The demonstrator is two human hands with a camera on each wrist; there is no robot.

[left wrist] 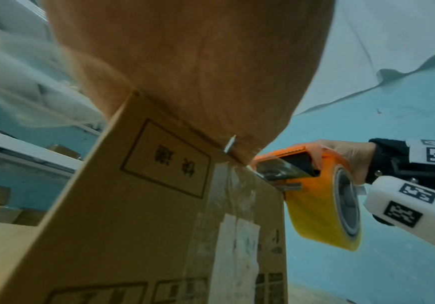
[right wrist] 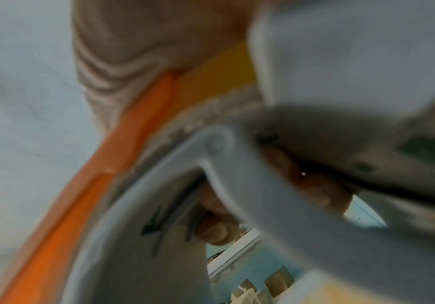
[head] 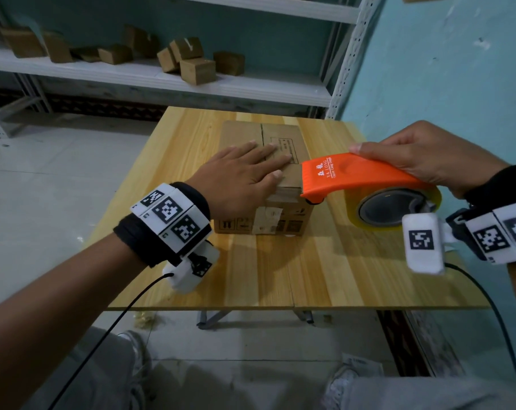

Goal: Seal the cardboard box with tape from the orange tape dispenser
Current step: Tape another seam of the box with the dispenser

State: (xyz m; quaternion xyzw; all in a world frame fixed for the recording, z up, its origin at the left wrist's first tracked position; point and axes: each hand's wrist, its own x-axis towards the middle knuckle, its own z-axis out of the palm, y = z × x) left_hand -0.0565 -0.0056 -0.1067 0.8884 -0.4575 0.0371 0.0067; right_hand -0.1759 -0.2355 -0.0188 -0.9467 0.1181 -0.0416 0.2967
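Note:
A closed cardboard box (head: 277, 134) stands on the wooden table (head: 191, 143). My left hand (head: 245, 176) lies flat on its top with straight fingers, pressing the flaps over the centre seam. My right hand (head: 422, 155) grips the orange tape dispenser (head: 357, 176), whose front edge touches the box's near right top edge. A yellowish tape roll (head: 392, 208) sits in it. In the left wrist view the dispenser (left wrist: 284, 162) meets the box (left wrist: 138, 216) at the top corner, and old clear tape shows on the box's side. The right wrist view is a blurred close-up of the dispenser (right wrist: 102, 185).
A white metal shelf (head: 162, 75) behind the table carries several small cardboard boxes. A light blue wall (head: 446, 69) runs close along the table's right side. Black cables hang from both wrist cameras. The table's near edge is in front of my knees.

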